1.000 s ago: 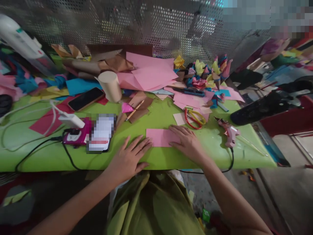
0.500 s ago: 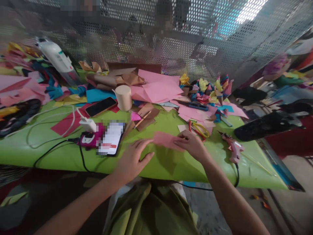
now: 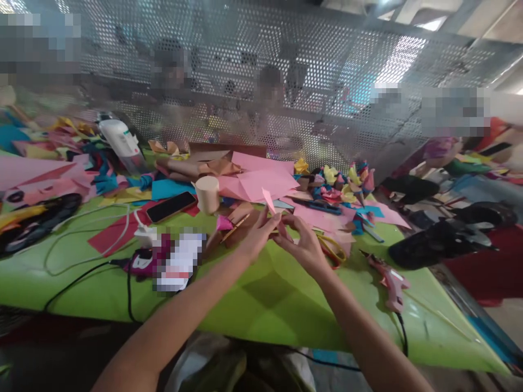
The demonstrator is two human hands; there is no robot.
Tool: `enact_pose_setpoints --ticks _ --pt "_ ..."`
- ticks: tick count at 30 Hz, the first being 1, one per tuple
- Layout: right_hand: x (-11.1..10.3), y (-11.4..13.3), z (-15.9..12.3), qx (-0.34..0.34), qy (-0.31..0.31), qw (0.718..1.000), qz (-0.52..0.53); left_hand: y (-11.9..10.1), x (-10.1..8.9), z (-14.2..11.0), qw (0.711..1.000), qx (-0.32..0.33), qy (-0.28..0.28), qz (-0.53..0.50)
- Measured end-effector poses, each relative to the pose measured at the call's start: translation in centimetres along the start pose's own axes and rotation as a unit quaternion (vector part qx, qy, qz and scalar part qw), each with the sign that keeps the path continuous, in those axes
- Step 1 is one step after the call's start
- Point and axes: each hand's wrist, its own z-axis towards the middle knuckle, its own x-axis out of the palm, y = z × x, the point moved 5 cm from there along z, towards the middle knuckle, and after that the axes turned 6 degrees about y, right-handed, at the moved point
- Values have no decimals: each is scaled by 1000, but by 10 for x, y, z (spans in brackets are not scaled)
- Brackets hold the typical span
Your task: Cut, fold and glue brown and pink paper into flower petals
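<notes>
Both hands were up over the tabletop [image 3: 294, 318], meeting about midway between its left and right edges. The left hand [image 3: 259, 235] looked to be pinching a bit of pink paper [image 3: 267, 199]. The right hand [image 3: 301, 243] was curled in with its fingertips right next to it, but I couldn't tell if it had any grip of its own. The paper poked up, tilted, above the left fingers, clear of the surface.

Progress-wise, I'd call this piece early days: nothing that I could see was stuck to it, and the fingers hid whether it had a fold. The glue gun [image 3: 394, 283] just lay toward the right edge, out of both hands. The scissors [image 3: 335, 247], partly hidden behind the right hand, weren't being held either.

Back by the far edge, right of the middle, sat a bunch of little coloured shapes [image 3: 349, 189]; my guess is those were done. Left of them along that edge were big pink sheets [image 3: 265, 178], pretty much flat, so there seemed to be plenty left to work.
</notes>
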Motion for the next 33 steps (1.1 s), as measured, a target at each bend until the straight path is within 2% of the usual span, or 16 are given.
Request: enact_pose_setpoints --ticks 5,10,20,26,33 --pt "0 -28 -6 75 0 990 117 8 -3 -1 1000 -18 8 21" --pt "2 -39 -11 137 -3 984 110 9 -6 -4 998 -12 11 64" --pt "11 -38 -14 144 -9 979 143 7 -11 -12 995 -22 -6 102" --pt "4 -46 -11 159 -46 963 211 6 -14 -9 1000 -11 -12 22" --pt "-9 -61 -9 180 -102 947 247 0 -28 -5 996 -2 -85 -36"
